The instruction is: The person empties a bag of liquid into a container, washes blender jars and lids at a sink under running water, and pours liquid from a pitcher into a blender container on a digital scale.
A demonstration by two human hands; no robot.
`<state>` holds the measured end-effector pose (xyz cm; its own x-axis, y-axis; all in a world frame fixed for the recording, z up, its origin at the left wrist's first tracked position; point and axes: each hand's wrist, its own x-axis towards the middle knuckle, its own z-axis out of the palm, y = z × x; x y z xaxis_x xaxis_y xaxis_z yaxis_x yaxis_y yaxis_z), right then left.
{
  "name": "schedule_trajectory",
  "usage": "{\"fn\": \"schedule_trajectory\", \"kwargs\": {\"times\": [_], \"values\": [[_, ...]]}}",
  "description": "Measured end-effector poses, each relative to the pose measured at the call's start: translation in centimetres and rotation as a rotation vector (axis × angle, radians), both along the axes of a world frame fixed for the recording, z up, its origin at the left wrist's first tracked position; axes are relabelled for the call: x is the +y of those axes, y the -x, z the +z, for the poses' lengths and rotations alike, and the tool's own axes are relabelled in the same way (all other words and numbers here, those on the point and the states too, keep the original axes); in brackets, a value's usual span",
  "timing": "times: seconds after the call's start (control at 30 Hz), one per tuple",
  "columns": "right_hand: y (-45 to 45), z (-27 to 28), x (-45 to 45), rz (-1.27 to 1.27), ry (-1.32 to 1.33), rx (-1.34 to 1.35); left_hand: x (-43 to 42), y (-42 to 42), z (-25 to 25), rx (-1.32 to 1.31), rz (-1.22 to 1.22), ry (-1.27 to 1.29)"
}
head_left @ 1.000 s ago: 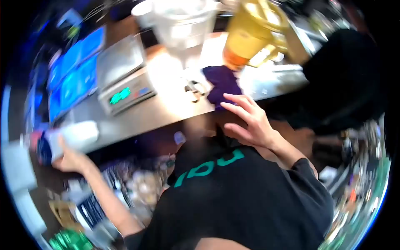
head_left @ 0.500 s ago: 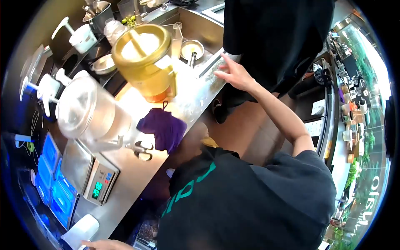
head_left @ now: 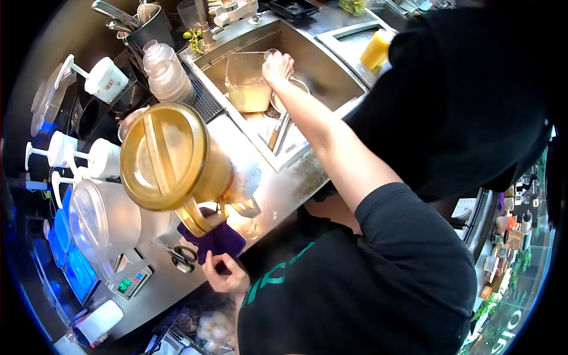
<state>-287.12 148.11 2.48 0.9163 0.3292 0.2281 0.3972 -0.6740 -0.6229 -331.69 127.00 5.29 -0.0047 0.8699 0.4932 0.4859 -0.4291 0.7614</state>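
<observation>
Reaches into the sink point(head_left: 331, 80) at the upper middle of the frame with the right hand point(head_left: 278, 68), fingers closed around the top corner of a clear pitcher point(head_left: 247, 89). Already has hold of the pitcher, by the look of it, but not yet lifted out of the sink; cannot tell what else remains.

Seems to have pale yellowish contents in the pitcher's lower part, just beside a long-handled pan point(head_left: 284, 123). Lies directly under the right hand and well apart from the left, up and to the right in the frame.

Holds the left hand point(head_left: 229, 278) at the lower middle of the frame, curled loosely, thumb and forefinger bent toward each other, right by a purple cloth point(head_left: 223, 241) on the desk point(head_left: 171, 284). Cannot tell whether pinching or touching the cloth. Near it, shows black-handled scissors point(head_left: 182, 258) and a lidded amber jug point(head_left: 163, 157).
</observation>
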Motion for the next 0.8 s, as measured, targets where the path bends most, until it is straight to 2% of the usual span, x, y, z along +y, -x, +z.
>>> {"fn": "schedule_trajectory", "kwargs": {"times": [0.03,0.1,0.17,0.23,0.3,0.33,0.4,0.43,0.47,0.5,0.53,0.6,0.67,0.7,0.77,0.8], "values": [[-0.8,0.5,1.0,-0.002,0.079,-0.095,0.5,-0.4,-1.0,0.048,0.025,0.029],[-3.1,3.8,1.3,0.136,0.238,0.149,1.7,-0.7,-2.1,0.074,0.047,-0.035],[-5.4,4.3,2.6,0.205,0.312,0.056,2.1,-0.9,-2.7,0.058,0.097,-0.027],[-6.7,4.9,3.8,0.462,0.299,-0.007,2.3,-0.3,-4.2,0.066,0.088,-0.046],[-7.0,4.3,6.0,0.611,0.197,-0.083,2.3,-0.4,-4.7,0.089,0.14,-0.118],[-7.3,3.9,7.4,0.656,0.178,-0.154,2.5,0.7,-5.2,0.119,0.066,-0.113],[-9.8,1.6,12.3,0.684,0.196,-0.188,4.3,-0.7,-6.1,0.093,0.111,-0.455],[-11.8,-0.5,15.4,0.735,0.226,-0.195,4.6,-1.4,-6.1,0.174,0.174,-0.511],[-12.0,-1.1,16.8,0.868,-0.004,-0.281,4.1,-1.7,-6.0,0.303,0.243,-0.532],[-12.1,-0.8,17.7,0.946,-0.056,-0.555,3.7,-2.1,-5.9,0.405,0.313,-0.547],[-13.5,-3.3,20.6,1.009,-0.192,-0.575,3.1,-2.3,-5.5,0.484,0.334,-0.514],[-14.6,-7.0,20.0,1.123,-0.301,-0.237,1.6,-1.6,-4.2,0.606,0.326,-0.358],[-8.7,-1.5,10.3,1.167,-0.219,-0.033,1.2,-1.5,-3.1,0.662,0.321,-0.289],[-8.0,-1.2,8.0,1.176,0.034,-0.549,1.5,-1.8,-2.8,0.703,0.325,-0.194],[-9.0,-1.7,6.2,1.11,-0.191,-0.469,0.8,-4.0,-1.7,0.635,0.277,-0.196],[-9.7,-1.6,6.0,0.906,-0.216,-0.298,0.7,-5.4,-1.0,0.555,0.24,-0.198]]}}
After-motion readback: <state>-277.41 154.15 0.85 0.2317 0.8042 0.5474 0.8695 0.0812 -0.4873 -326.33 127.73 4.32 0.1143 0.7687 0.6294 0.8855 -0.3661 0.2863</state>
